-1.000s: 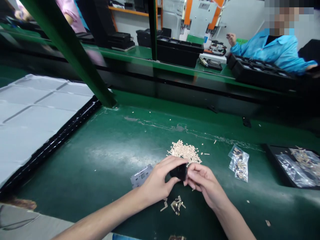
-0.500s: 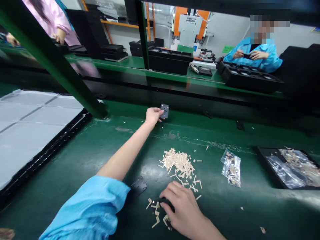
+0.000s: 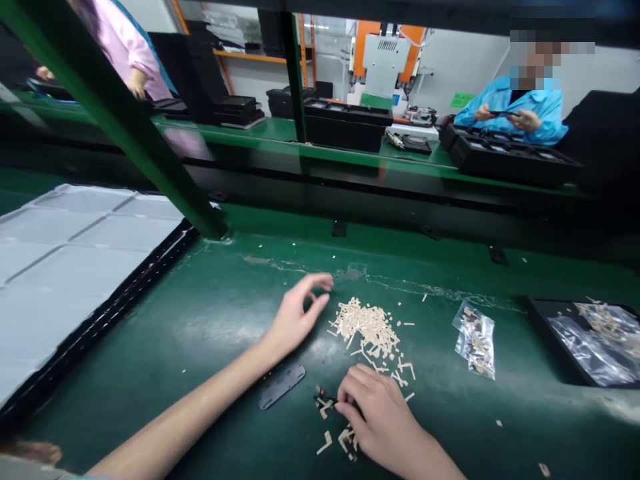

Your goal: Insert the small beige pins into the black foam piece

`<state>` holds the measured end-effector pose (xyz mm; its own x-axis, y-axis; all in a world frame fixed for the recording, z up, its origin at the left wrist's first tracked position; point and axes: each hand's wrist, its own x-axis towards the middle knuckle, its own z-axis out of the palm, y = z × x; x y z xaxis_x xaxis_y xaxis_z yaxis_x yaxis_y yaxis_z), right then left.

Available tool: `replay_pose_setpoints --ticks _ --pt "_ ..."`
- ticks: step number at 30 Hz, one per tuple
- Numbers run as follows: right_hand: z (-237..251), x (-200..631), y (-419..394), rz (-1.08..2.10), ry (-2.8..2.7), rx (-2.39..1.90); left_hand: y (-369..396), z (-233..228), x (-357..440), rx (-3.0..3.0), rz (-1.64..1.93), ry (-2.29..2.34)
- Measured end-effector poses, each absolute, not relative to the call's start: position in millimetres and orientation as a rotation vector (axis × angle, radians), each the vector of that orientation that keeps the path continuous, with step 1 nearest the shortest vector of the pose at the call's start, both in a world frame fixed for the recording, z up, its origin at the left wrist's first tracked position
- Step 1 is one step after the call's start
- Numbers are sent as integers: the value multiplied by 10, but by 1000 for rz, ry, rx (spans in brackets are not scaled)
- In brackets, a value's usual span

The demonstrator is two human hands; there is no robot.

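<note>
Just now, left hand (image 3: 295,317) grip spread, empty; right hand (image 3: 377,417) grip pinching among scattered clips (image 3: 325,441); one plate (image 3: 281,385), one bag (image 3: 474,339).

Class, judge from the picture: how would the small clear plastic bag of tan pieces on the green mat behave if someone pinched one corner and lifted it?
The clear bag looks crinkled and thin, so it would probably sag rather than stay flat. Its loose tan pieces would likely slide to the low end. It seems light, and its glossy film may slip on the green mat.

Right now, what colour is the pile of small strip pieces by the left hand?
Pale beige small strip pieces, on the dark green worktop; head view.
</note>
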<state>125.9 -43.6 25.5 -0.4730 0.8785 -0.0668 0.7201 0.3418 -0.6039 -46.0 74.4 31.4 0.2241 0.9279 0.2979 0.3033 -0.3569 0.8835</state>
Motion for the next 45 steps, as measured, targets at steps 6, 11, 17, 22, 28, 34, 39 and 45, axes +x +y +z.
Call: replay_pose_setpoints --ticks 6,11,17,22,28,34,39,45 --pt "294 1320 -348 855 -2235 -1494 110 377 -452 1896 565 882" --pt "273 1335 -332 933 -2128 -1556 53 325 -455 1923 421 822" --pt "305 1342 -322 984 -2013 -1558 72 341 -476 1813 355 867" --pt "314 1379 -310 920 -1872 -1558 73 355 -466 1697 375 955" --pt "333 1386 -319 942 -1643 -1376 67 321 -429 1140 516 667" --pt "294 1384 -360 825 -1662 -1295 42 301 -388 814 375 529" --pt "319 1363 -365 751 -1729 -1217 38 290 -383 723 328 475" --pt "343 1353 -388 744 -1764 -1259 13 262 -388 734 443 527"
